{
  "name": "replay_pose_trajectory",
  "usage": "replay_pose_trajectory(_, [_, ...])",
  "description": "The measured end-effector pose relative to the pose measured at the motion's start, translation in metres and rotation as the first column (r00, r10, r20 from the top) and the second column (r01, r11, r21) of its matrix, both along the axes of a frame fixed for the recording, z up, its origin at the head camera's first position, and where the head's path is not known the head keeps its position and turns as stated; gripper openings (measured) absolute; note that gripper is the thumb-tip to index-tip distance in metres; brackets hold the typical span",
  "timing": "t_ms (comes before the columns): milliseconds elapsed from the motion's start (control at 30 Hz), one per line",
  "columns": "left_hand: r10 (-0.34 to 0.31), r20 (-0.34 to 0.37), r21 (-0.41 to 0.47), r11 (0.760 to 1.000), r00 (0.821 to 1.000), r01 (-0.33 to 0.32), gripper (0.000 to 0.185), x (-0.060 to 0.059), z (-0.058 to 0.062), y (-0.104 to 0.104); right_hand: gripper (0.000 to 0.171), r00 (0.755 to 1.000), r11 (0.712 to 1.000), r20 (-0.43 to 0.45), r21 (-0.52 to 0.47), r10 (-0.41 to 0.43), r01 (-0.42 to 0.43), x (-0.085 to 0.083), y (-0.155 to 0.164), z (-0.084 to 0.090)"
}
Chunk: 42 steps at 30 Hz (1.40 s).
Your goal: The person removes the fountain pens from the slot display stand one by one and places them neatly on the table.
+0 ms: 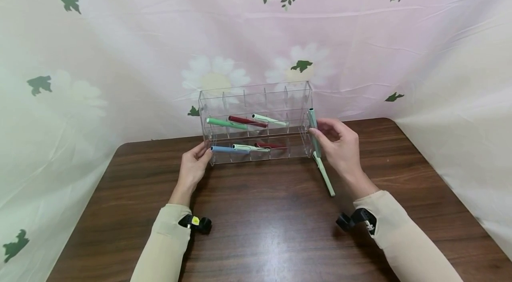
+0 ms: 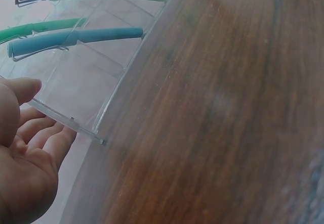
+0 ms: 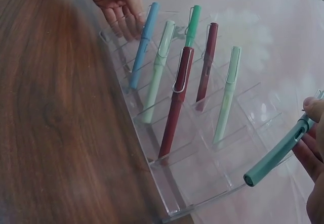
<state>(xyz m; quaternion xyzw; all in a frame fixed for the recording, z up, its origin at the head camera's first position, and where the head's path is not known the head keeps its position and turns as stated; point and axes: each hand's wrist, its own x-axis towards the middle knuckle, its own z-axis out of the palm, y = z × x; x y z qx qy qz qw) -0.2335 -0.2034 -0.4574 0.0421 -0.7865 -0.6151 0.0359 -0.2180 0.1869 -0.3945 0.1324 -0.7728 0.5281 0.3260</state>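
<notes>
A clear acrylic rack [image 1: 256, 95] with several slots stands on the dark wooden table [image 1: 260, 228]. Several pens lie in it, among them a blue pen [image 1: 226, 149], a green pen [image 1: 226, 123] and a maroon pen [image 1: 247, 121]. My left hand [image 1: 194, 166] rests with relaxed fingers against the rack's left end [image 2: 76, 92]. My right hand [image 1: 340, 144] pinches a teal pen [image 1: 314, 131], held nearly upright at the rack's right end. In the right wrist view the teal pen [image 3: 278, 153] hovers over empty slots [image 3: 212, 178]. A pale green pen [image 1: 325, 175] lies below the right hand.
A pink and green floral cloth [image 1: 120, 51] hangs behind and around the table. The table's front edge and rounded back corners are in view. Small black wrist cameras [image 1: 198, 223] sit on both sleeves.
</notes>
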Motion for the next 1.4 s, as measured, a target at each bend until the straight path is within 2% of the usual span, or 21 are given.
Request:
replay_pose_trajectory(367, [-0.009, -0.009, -0.014, 1.000, 1.000, 0.009, 0.048, 0.000, -0.004, -0.003, 0.024, 0.997, 1.000, 0.069, 0.004, -0.018, 0.018, 0.006, 0.010, -0.014])
replay_pose_trajectory(967, [-0.004, -0.008, 0.001, 1.000, 1.000, 0.004, 0.049, -0.001, -0.005, -0.003, 0.024, 0.977, 0.988, 0.171, 0.112, -0.125, 0.106, 0.011, 0.029, -0.035])
replay_pose_trajectory(1400, [-0.008, -0.007, -0.015, 1.000, 1.000, 0.008, 0.048, -0.002, -0.004, -0.003, 0.028, 0.927, 0.958, 0.317, 0.259, -0.203, 0.121, 0.016, 0.041, -0.051])
